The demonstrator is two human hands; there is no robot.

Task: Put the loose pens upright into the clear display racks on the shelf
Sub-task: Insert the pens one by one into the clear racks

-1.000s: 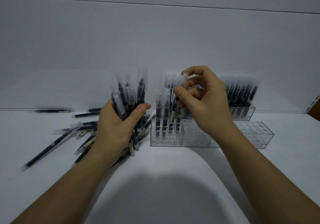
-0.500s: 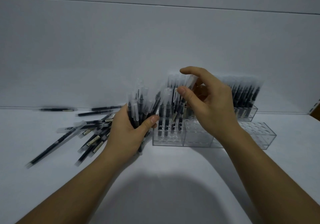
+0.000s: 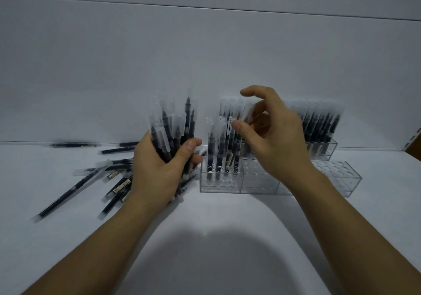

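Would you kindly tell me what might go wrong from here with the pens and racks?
1. The left hand grips a thick, fanned bundle; some pens may slip out onto the shelf.
2. The right hand pinches one pen right beside the standing pens in the front rack; it may knock them askew or miss a hole.

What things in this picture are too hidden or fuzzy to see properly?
Head view:
- Whether the right hand pinches a pen: blurred.
- Middle of the near rack: behind that hand.
- Lower ends of the pen bundle: inside the left hand.
- Labels on the loose pens: too small.
- Brown thing: cut off by the right edge.
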